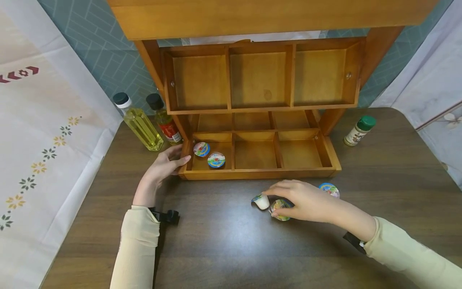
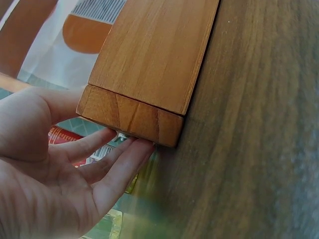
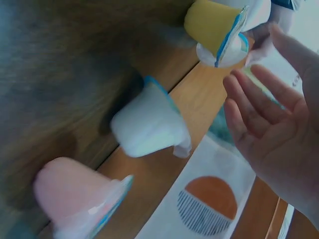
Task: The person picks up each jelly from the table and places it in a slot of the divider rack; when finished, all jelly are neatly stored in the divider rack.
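Yellow cup [image 3: 209, 25]: light, soft-walled; hold by the sides.
We judge it light, its thin wall easily dented and its lid slick; we should pinch lightly below the rim. It is on the worktop [image 1: 216, 245] under our right hand [image 1: 297, 198], thumb and fingers apart, just beside a white cup [image 1: 263, 203]. The worktop appears smooth, wood-grained and glossy. Farther off, our left hand [image 1: 163, 165] grips the left end of the wooden rack [image 1: 260, 174]; two bottles [image 1: 142, 127] stand near it, and a tile-patterned wall [image 1: 97, 48] rises behind.
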The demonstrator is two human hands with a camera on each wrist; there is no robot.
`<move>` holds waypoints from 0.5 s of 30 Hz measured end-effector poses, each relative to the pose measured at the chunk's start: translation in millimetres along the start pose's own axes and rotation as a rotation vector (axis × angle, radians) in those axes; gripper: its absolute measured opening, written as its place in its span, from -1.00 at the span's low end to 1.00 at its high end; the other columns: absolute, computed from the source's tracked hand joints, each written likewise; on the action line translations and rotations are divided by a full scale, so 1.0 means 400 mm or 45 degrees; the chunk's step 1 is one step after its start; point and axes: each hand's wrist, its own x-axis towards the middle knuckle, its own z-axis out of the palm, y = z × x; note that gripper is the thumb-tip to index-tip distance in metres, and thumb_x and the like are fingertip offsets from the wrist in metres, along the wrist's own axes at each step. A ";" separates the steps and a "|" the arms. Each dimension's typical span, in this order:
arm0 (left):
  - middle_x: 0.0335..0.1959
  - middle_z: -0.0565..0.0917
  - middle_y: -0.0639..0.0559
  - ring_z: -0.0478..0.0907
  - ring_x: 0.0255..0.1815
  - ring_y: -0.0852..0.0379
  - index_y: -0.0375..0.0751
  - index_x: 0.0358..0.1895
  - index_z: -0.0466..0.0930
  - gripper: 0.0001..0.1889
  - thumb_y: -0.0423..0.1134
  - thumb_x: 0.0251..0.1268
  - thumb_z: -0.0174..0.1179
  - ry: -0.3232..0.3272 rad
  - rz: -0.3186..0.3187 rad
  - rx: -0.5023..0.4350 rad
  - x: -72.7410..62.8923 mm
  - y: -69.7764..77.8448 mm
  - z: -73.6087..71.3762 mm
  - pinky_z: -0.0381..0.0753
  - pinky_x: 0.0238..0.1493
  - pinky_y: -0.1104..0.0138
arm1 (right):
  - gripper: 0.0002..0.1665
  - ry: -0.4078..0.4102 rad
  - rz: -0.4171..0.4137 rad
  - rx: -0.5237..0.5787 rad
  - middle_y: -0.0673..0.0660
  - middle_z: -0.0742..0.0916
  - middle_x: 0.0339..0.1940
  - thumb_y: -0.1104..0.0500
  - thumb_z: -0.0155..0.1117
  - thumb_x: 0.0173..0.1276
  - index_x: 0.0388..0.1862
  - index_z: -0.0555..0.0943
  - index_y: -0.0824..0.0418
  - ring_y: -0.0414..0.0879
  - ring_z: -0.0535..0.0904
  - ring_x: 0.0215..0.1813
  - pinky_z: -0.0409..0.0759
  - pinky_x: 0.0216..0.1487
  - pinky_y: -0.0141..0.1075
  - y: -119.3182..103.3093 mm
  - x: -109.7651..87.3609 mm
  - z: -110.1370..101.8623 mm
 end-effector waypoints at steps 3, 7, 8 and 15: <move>0.42 0.18 -0.12 0.32 0.22 -0.08 -0.10 0.46 0.02 -0.25 -0.01 0.29 0.15 0.002 -0.002 0.006 0.000 0.002 -0.002 0.47 -0.01 0.18 | -0.41 -0.027 0.023 0.001 0.00 0.62 0.07 -0.08 0.41 0.11 0.10 0.55 0.10 -0.05 0.54 0.11 0.51 0.07 -0.10 0.006 -0.015 0.004; 0.43 0.17 -0.13 0.32 0.22 -0.09 -0.10 0.47 0.01 -0.25 -0.02 0.30 0.14 0.001 0.005 0.003 -0.002 0.003 -0.005 0.47 0.00 0.16 | -0.38 -0.055 0.043 0.001 0.01 0.61 0.08 -0.06 0.49 0.00 0.05 0.55 0.12 -0.02 0.52 0.13 0.48 0.10 -0.09 0.012 -0.027 0.013; 0.43 0.16 -0.13 0.32 0.23 -0.09 -0.10 0.47 0.00 -0.25 -0.03 0.31 0.14 -0.003 0.005 0.000 -0.001 0.002 -0.005 0.47 -0.01 0.17 | -0.37 -0.064 0.045 -0.001 0.01 0.61 0.07 -0.05 0.50 -0.01 0.04 0.55 0.14 -0.01 0.51 0.13 0.47 0.11 -0.08 0.013 -0.028 0.016; 0.43 0.17 -0.10 0.33 0.21 -0.07 -0.08 0.46 0.02 -0.25 -0.01 0.29 0.16 0.003 -0.004 -0.005 0.001 0.000 -0.002 0.48 -0.05 0.21 | -0.29 -0.142 0.078 -0.033 0.03 0.59 0.08 -0.01 0.53 -0.05 0.10 0.56 0.19 0.05 0.50 0.14 0.44 0.12 -0.01 0.016 -0.034 0.021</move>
